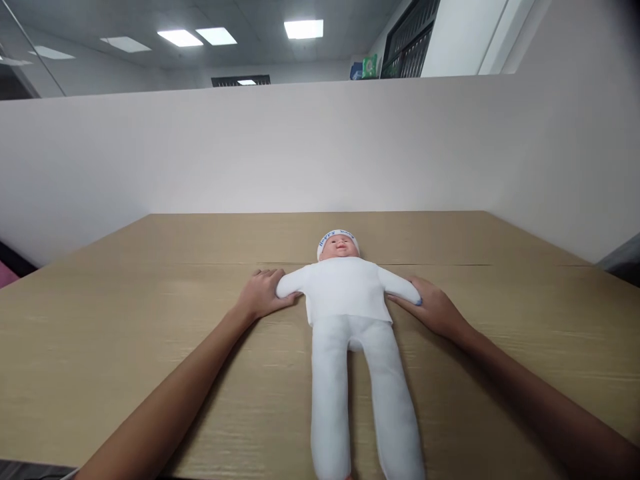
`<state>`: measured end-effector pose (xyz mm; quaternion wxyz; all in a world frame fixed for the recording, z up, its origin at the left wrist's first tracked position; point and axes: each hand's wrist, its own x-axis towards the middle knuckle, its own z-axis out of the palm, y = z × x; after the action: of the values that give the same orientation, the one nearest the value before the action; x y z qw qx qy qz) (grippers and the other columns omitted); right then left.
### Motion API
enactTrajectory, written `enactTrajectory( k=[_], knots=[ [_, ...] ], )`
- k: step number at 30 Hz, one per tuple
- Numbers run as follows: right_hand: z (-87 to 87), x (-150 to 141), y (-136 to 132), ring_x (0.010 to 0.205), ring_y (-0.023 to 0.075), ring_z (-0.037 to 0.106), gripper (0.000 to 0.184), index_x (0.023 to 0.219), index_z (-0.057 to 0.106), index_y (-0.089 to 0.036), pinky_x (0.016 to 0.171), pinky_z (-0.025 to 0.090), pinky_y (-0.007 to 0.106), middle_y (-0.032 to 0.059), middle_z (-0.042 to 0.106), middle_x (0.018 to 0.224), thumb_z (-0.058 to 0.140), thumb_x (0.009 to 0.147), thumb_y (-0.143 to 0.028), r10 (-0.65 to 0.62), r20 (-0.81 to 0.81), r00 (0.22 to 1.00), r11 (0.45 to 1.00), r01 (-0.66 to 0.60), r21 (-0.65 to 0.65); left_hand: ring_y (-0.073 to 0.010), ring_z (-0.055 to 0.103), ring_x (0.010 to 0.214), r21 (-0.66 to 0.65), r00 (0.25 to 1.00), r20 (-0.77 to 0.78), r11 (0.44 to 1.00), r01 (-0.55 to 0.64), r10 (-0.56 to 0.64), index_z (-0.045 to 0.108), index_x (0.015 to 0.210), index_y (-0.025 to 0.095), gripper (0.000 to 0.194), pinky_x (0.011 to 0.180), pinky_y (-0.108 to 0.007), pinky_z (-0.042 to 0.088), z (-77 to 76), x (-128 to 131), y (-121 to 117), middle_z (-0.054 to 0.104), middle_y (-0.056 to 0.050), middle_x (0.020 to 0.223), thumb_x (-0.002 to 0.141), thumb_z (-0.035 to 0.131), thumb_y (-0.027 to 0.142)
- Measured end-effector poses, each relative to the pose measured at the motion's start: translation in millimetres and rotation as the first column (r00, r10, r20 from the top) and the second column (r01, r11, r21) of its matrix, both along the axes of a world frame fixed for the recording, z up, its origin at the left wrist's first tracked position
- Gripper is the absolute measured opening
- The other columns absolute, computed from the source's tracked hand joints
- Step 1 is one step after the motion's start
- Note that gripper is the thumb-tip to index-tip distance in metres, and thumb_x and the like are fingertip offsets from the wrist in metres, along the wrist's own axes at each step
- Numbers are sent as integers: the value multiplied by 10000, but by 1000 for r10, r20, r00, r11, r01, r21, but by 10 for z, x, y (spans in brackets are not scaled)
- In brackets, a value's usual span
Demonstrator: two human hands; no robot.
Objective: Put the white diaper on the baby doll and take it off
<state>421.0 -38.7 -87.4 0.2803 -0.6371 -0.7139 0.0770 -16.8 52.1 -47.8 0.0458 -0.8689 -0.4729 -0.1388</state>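
Note:
A baby doll [350, 287] lies on its back in the middle of the table, head away from me and legs toward me. It wears a white long-sleeved top, white trousers and a white headband [327, 239] with blue lettering. Both doll arms are stretched out sideways. My left hand [265, 293] is closed around the end of the sleeve on the left. On the other side, my right hand [433, 305] grips the opposite sleeve, whose end shows a little blue. The doll's feet run down to the bottom edge of the view, mostly cut off.
The wide wooden-looking table [175, 300] has a seam running across it behind the doll's shoulders. A white partition [310, 147] rises along its far edge, and a white wall [575, 153] stands at the right. A dark object [625, 260] sits at the right edge.

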Motion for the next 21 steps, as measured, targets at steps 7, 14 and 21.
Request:
enactTrajectory(
  k=[7, 14, 21],
  knots=[
    [-143, 114, 563, 993, 285, 705, 358, 1225, 650, -231, 843, 506, 361, 84, 762, 1162, 631, 888, -349, -39, 49, 998, 994, 33, 105, -338, 746, 1003, 54, 981, 195, 998, -19, 8, 664, 1118, 226, 692, 993, -477, 469, -137, -87, 592, 813, -98, 1084, 866, 632, 870],
    [-185, 210, 1026, 1022, 317, 681, 347, 1206, 645, -209, 867, 509, 402, 119, 747, 1177, 640, 904, -379, -82, 93, 992, 970, 58, 237, -321, 703, 1161, 79, 952, 306, 997, -10, -15, 626, 1261, 242, 604, 1035, -466, 449, -216, -190, 1006, 760, -98, 1280, 946, 649, 757],
    [-273, 352, 1332, 1072, 348, 657, 509, 1332, 630, -168, 953, 496, 457, 161, 734, 1239, 684, 948, -498, -115, 136, 984, 928, 57, 369, -337, 662, 1129, 111, 963, 269, 992, -65, 33, 652, 1319, 222, 604, 988, -464, 455, -269, -221, 1257, 758, -106, 1204, 972, 645, 717]
  ],
)
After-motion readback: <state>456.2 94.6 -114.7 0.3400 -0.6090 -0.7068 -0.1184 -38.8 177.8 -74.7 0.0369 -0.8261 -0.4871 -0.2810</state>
